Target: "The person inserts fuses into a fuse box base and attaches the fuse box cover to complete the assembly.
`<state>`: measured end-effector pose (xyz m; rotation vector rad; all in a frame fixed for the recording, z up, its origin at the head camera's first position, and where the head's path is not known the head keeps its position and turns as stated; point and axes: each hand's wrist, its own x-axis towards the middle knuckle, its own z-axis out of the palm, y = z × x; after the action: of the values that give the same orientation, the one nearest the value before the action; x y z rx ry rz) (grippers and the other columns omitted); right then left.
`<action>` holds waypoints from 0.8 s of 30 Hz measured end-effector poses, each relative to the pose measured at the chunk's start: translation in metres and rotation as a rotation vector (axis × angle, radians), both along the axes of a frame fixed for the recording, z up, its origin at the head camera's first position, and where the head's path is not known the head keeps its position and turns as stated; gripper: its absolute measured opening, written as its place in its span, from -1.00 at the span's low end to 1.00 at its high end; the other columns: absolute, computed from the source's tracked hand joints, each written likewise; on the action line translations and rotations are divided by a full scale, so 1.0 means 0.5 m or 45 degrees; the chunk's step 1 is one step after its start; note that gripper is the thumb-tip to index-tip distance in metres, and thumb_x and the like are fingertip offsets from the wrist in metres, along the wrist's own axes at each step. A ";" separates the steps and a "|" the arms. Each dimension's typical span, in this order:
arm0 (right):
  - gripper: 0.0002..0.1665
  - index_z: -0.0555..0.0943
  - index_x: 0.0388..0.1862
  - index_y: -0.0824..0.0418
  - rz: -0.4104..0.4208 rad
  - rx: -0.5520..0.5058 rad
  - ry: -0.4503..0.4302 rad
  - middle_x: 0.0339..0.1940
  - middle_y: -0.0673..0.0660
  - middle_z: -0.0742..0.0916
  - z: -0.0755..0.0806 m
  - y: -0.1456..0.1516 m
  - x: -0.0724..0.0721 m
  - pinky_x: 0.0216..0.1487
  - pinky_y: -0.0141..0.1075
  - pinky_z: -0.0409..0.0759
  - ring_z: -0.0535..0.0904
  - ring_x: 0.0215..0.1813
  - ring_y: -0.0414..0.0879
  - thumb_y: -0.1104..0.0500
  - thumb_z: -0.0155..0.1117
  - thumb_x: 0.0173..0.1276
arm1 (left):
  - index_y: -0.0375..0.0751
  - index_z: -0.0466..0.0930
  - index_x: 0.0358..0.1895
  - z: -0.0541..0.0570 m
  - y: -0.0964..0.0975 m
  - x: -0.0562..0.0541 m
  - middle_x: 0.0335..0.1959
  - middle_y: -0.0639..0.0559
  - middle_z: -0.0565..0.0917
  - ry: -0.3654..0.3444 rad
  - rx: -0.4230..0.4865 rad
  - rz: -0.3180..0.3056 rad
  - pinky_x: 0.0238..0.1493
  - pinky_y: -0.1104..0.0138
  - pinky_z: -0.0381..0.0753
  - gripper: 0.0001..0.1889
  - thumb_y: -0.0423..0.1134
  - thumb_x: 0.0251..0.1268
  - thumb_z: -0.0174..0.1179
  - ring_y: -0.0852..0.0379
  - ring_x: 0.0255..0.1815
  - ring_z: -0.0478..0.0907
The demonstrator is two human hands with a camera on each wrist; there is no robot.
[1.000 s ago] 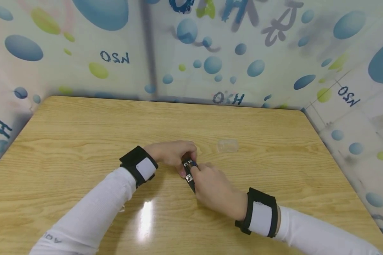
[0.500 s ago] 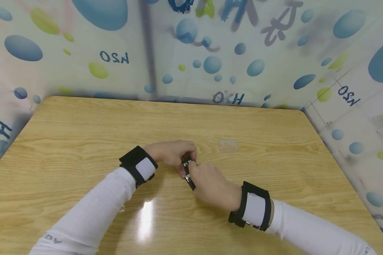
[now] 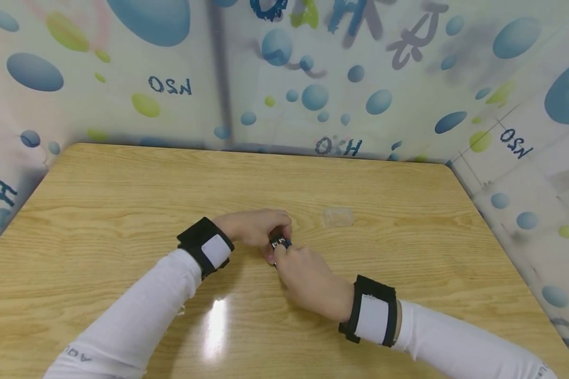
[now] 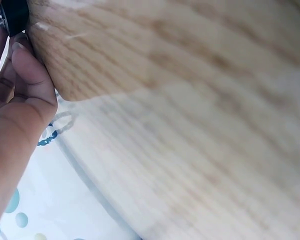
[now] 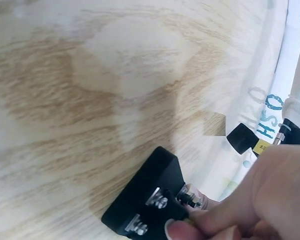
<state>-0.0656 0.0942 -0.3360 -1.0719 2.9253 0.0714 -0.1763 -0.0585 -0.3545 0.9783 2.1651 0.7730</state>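
A small black block with metal screw terminals (image 3: 278,242) is between both hands at the middle of the table. My left hand (image 3: 261,226) holds its far left end, fingers bent over it; in the left wrist view the fingertips meet at the black block (image 4: 15,17). From the near right, my right hand (image 3: 308,279) grips the block and covers most of it in the head view. In the right wrist view, its thumb and fingers come together on the black block (image 5: 145,192), beside the shiny screws; what lies under these fingertips is hidden.
A clear plastic piece (image 3: 338,217) lies on the wooden table (image 3: 147,184) beyond the right hand. Behind the table stands a wall (image 3: 246,68) with blue and green dots. Both wrists carry black straps over white sleeves.
My right hand has shifted a little to the left along the block, and less of the block shows in the head view. The left hand stays in place.
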 end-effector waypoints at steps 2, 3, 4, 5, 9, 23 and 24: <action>-0.77 0.50 -0.25 0.30 0.024 -0.006 0.038 -0.56 0.03 0.54 -0.004 0.002 0.000 -0.67 -0.43 0.41 0.48 -0.55 -0.20 0.30 0.33 0.12 | -0.09 0.56 -0.18 0.000 0.000 0.000 -0.12 0.05 0.56 0.005 -0.008 0.003 0.04 0.34 0.53 -0.59 -0.44 -0.14 0.51 0.16 -0.08 0.49; -0.78 0.50 -0.26 0.29 0.032 -0.008 0.050 -0.57 0.03 0.53 -0.005 0.003 0.001 -0.67 -0.43 0.40 0.47 -0.55 -0.20 0.31 0.33 0.13 | -0.09 0.56 -0.18 0.000 0.000 0.000 -0.12 0.06 0.56 0.006 -0.012 0.007 0.04 0.34 0.52 -0.58 -0.44 -0.14 0.51 0.16 -0.08 0.49; -0.79 0.50 -0.27 0.29 0.034 -0.010 0.054 -0.57 0.03 0.52 -0.005 0.003 0.001 -0.68 -0.44 0.39 0.47 -0.55 -0.20 0.31 0.32 0.13 | -0.08 0.56 -0.18 -0.001 0.000 0.000 -0.12 0.06 0.56 0.008 -0.016 0.009 0.03 0.34 0.52 -0.58 -0.43 -0.13 0.51 0.16 -0.09 0.49; -0.79 0.50 -0.28 0.28 0.037 -0.011 0.060 -0.57 0.03 0.52 -0.006 0.004 0.002 -0.68 -0.43 0.39 0.47 -0.55 -0.19 0.31 0.32 0.12 | -0.08 0.56 -0.18 -0.001 0.000 0.000 -0.12 0.06 0.56 0.010 -0.018 0.010 0.03 0.34 0.52 -0.58 -0.43 -0.13 0.51 0.16 -0.09 0.49; -0.84 0.48 -0.33 0.25 0.086 0.024 0.182 -0.58 0.03 0.53 -0.012 0.008 0.005 -0.68 -0.42 0.40 0.46 -0.57 -0.19 0.28 0.30 0.18 | -0.08 0.56 -0.18 -0.004 -0.001 -0.001 -0.11 0.06 0.55 0.005 -0.015 0.015 0.03 0.34 0.52 -0.59 -0.45 -0.12 0.50 0.15 -0.09 0.49; -0.86 0.46 -0.38 0.11 0.379 0.385 0.710 -0.61 -0.07 0.52 -0.042 0.025 0.013 -0.68 -0.48 0.27 0.33 -0.60 -0.29 0.17 0.14 0.41 | -0.09 0.56 -0.17 -0.003 0.000 0.001 -0.11 0.05 0.56 0.033 -0.009 0.003 0.04 0.33 0.52 -0.56 -0.44 -0.18 0.51 0.16 -0.08 0.50; -0.87 0.46 -0.37 0.11 0.388 0.394 0.705 -0.61 -0.07 0.52 -0.041 0.025 0.012 -0.68 -0.48 0.27 0.33 -0.60 -0.29 0.17 0.13 0.42 | -0.09 0.56 -0.17 -0.003 0.000 0.001 -0.11 0.05 0.56 0.032 -0.011 0.003 0.04 0.33 0.52 -0.56 -0.44 -0.17 0.51 0.15 -0.08 0.50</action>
<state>-0.0597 0.1068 -0.3564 -1.6368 2.9874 0.9320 -0.1759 -0.0584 -0.3560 0.9863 2.1894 0.7552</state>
